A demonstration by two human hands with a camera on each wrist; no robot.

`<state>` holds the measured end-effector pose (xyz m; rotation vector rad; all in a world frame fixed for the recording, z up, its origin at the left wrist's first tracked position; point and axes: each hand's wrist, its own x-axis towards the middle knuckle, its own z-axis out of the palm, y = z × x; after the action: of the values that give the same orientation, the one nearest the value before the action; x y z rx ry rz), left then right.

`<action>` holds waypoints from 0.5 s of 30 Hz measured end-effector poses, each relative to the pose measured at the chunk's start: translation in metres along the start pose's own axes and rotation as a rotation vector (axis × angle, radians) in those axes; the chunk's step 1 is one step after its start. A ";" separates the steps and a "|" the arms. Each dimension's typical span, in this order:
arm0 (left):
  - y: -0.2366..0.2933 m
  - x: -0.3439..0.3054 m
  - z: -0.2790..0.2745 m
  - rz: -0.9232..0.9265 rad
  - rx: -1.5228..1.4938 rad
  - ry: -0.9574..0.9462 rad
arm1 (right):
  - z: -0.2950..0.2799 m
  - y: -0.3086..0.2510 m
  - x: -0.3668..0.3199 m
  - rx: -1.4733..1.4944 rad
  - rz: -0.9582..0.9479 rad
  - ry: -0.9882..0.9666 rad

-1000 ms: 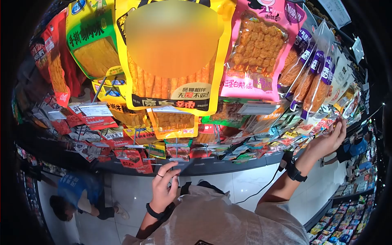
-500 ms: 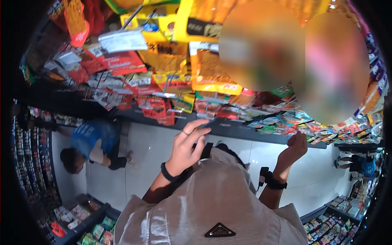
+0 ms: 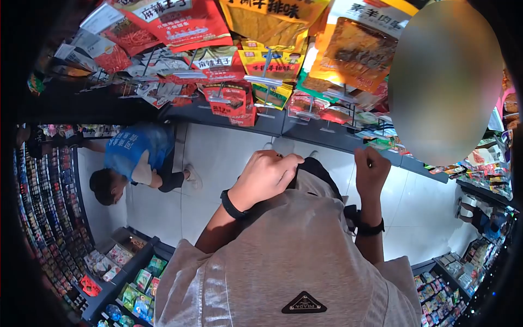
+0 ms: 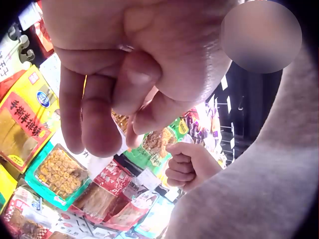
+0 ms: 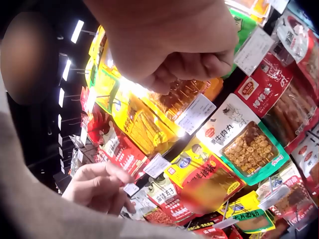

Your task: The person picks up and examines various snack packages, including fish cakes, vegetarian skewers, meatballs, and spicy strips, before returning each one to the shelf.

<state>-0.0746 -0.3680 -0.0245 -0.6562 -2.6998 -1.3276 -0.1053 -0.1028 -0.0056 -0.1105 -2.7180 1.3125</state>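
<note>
Both hands sit up at your chest, off the rack.

- Left hand [image 3: 267, 175]: fingers curled in, thumb tucked against them, nothing visible in it.
- Right hand [image 3: 371, 173]: closed fist, and it looks empty in the left wrist view.

Nearest stock:
- The red pack [image 3: 231, 102] hangs on the low pegs [image 3: 263, 80], above the left hand and apart from it.
- The green pack [image 3: 381, 143] hangs just above the right fist, not touching.
- The dark ledge [image 3: 272, 126] runs under both.

Handling, my read:
- These are light film pouches — soft, glossy and a bit slippery, and they'll crinkle and swing on the peg.
- The contents are likely brittle or greasy, so don't squeeze the belly.
- Pinch the flat header seal near the hang hole, or grip both side seams, then slide the pack straight off along the peg.

Containers:
- Each peg carries a stack of the same pouch behind a price tag.
- The window pack [image 5: 246, 144] shows small browned nuggets inside.
- The yellow packs [image 5: 137, 124] show long fried strips.
- The floor bins [image 3: 136, 280] at lower left hold small wrapped items, too small to read.
- A person in blue [image 3: 133, 158] crouches on the floor beyond them, well clear of your hands.
</note>
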 end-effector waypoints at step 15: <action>-0.046 -0.060 -0.048 -0.246 0.101 0.110 | 0.052 -0.011 -0.035 0.149 -0.042 -0.186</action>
<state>-0.0449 -0.4499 -0.0428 -0.2404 -2.8041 -1.2211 -0.0782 -0.1543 -0.0322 0.0862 -2.7403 1.5799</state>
